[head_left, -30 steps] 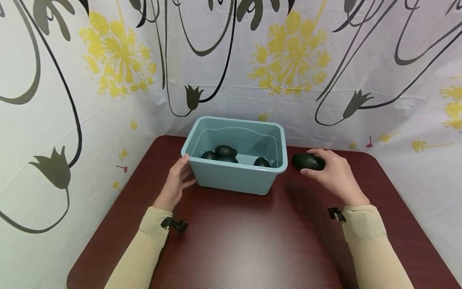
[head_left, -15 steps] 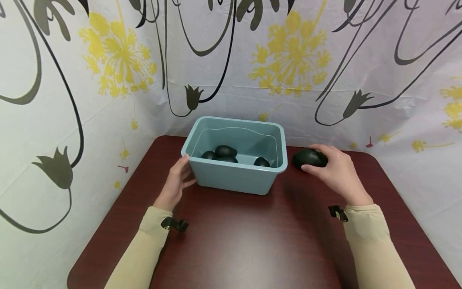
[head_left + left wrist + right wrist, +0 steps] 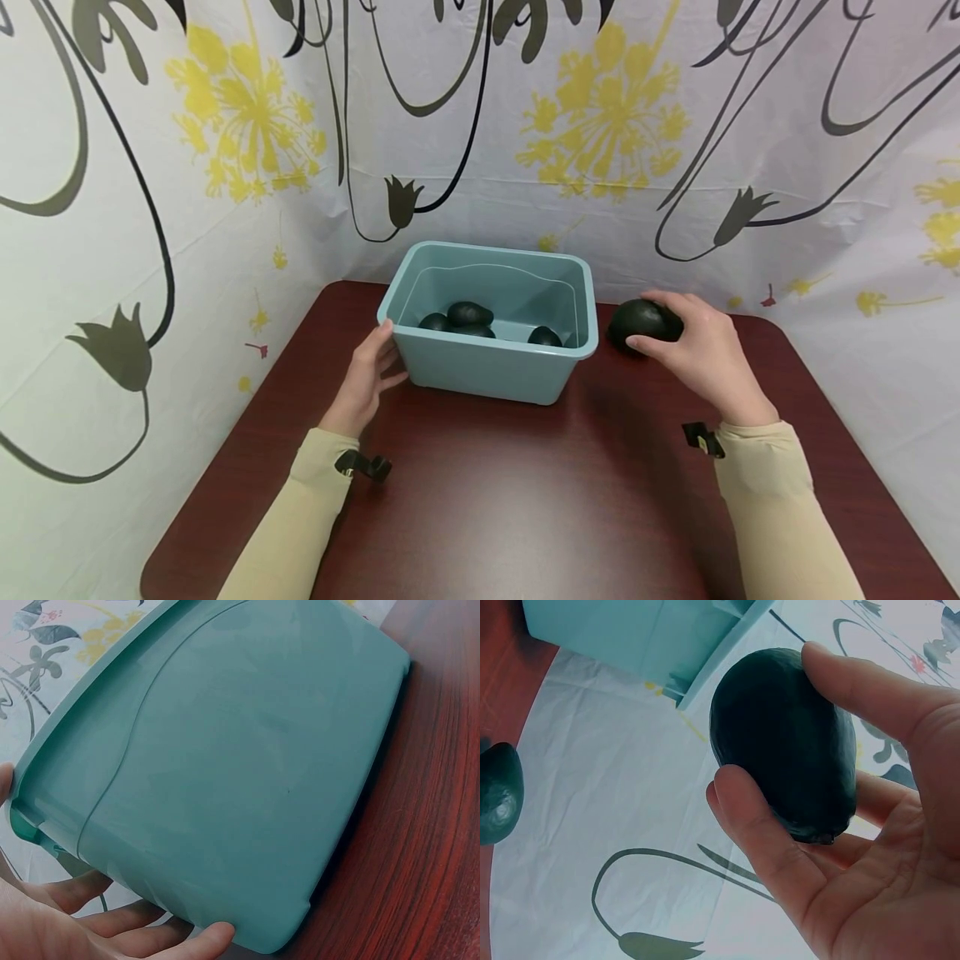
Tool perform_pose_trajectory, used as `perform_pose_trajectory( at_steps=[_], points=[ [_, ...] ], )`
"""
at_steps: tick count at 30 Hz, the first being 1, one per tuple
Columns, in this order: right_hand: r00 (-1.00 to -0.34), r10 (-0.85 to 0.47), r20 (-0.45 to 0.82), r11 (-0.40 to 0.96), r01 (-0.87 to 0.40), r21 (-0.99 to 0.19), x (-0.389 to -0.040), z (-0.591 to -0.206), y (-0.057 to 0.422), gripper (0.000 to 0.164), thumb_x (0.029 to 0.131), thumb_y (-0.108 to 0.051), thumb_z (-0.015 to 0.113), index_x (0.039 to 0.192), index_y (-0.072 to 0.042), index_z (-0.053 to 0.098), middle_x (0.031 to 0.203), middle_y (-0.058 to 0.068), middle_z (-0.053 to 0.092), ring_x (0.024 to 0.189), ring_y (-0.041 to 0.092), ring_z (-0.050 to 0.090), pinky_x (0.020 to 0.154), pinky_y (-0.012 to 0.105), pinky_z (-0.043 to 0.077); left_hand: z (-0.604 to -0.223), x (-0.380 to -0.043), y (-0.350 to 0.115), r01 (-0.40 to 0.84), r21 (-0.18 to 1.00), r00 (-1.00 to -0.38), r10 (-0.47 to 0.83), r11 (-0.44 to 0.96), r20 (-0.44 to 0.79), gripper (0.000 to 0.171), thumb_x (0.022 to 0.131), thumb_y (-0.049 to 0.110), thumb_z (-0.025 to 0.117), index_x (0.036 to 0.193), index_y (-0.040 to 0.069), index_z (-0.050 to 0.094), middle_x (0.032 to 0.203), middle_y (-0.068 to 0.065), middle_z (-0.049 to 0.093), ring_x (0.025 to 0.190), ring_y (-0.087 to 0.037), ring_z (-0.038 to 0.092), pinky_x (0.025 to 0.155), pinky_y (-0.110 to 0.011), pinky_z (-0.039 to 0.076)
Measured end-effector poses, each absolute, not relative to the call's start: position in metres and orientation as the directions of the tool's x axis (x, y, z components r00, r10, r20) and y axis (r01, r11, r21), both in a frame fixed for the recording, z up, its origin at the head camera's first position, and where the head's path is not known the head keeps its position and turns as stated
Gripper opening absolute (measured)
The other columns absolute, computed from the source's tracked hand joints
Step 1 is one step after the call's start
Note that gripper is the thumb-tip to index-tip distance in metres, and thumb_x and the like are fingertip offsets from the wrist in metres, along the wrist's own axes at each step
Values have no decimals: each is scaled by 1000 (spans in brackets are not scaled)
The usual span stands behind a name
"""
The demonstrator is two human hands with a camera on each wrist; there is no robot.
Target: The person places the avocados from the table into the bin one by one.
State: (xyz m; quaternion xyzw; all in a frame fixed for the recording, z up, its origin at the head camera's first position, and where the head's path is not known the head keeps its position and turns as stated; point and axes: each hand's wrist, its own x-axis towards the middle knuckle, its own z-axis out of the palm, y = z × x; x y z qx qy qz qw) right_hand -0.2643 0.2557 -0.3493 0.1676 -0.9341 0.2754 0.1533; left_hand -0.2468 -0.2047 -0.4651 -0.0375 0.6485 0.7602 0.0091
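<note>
My right hand (image 3: pixel 697 350) holds a dark green avocado (image 3: pixel 639 323) to the right of the bin, its thumb and fingers around the fruit. In the right wrist view this avocado (image 3: pixel 780 742) shows its stem end toward the palm. A second avocado (image 3: pixel 499 793) lies on the table at that view's left edge. My left hand (image 3: pixel 362 379) rests against the left front corner of a light blue plastic bin (image 3: pixel 487 367), thumb at the rim, fairly straight fingers spread along the outer wall (image 3: pixel 225 787). Several avocados (image 3: pixel 469 314) lie inside, partly hidden by the front wall.
The bin stands upright near the back of a dark red wooden table (image 3: pixel 480 500). White cloth (image 3: pixel 480 150) printed with yellow and grey flowers hangs behind and beside the table. A black strap with a small device (image 3: pixel 363 465) sits on the left wrist.
The right hand has risen slightly and moved a little to the right, turning the avocado so that it looks rounder. The left hand and the bin have stayed put.
</note>
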Motion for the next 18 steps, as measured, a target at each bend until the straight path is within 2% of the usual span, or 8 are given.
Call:
perform_pose_trajectory(
  at_steps=[7,18],
  points=[
    [-881,-235,411,791,-419,-445,-266,-346,252,62,81,-40,85,136,-20,62,125,8,61,107,31,56,82,51,45,-466,-247,-205,-63,987,-997,-30,-151,-69,71,96,65,52,156,31,35,158,-2,35,142,-26,37,104,-64,37],
    [-871,-249,424,780,-440,-445,-263,-330,244,64,81,-41,86,137,-22,61,128,10,60,108,33,56,81,51,46,-468,-248,-206,-59,986,-997,-33,-155,-65,72,95,65,53,156,32,35,158,-1,35,142,-25,38,104,-63,38]
  ],
)
